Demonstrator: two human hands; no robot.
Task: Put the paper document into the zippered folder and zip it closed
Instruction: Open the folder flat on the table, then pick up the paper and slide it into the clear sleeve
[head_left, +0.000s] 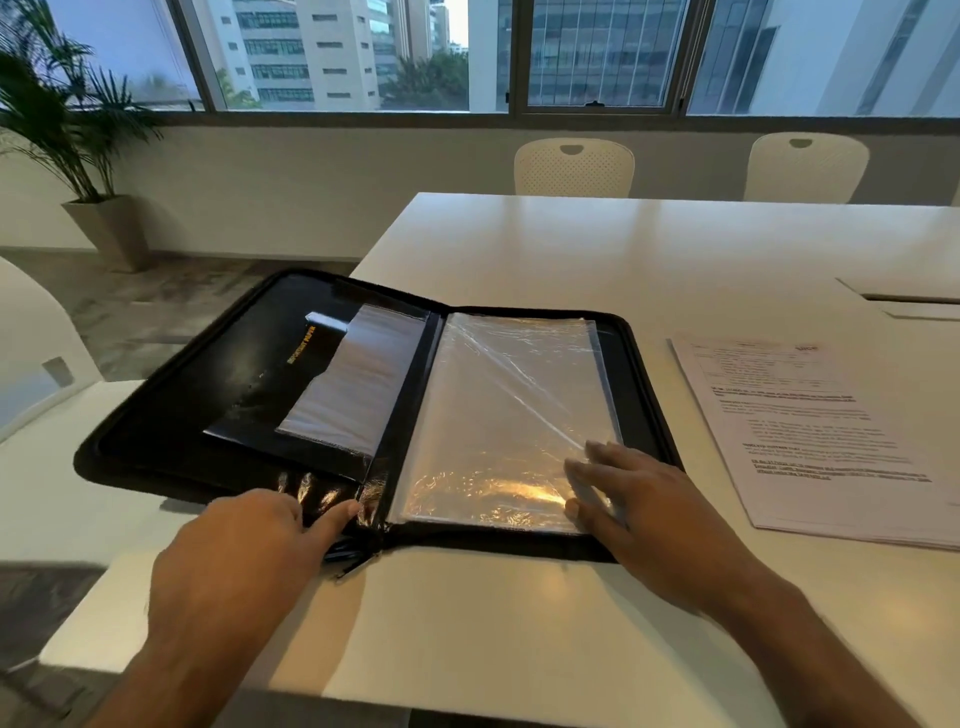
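The paper document (826, 431) lies flat on the white table (597, 244), just to the right of the folder and not touching it — so nothing is filed yet. The zippered folder (363, 405) lies open like a book, its left half hanging past the table's edge, its right half showing a stack of clear plastic sleeves (509, 415).

My right hand (639, 499) rests on the near right corner of those sleeves, fingers straight and spread, the tips on the plastic; it holds nothing. My left hand (244, 545) sits at the folder's near edge by the spine, index finger stretched onto the glossy black lining, the rest loosely curled and clamped on nothing I can make out. The zipper pull (353, 564) seems to hang just below the spine, though it is blurred.

I judge I am at the step of opening a sleeve. Next I would need to part the top sheet, reach right for the paper, then slide it in squarely — the plastic looks slippery and clingy.
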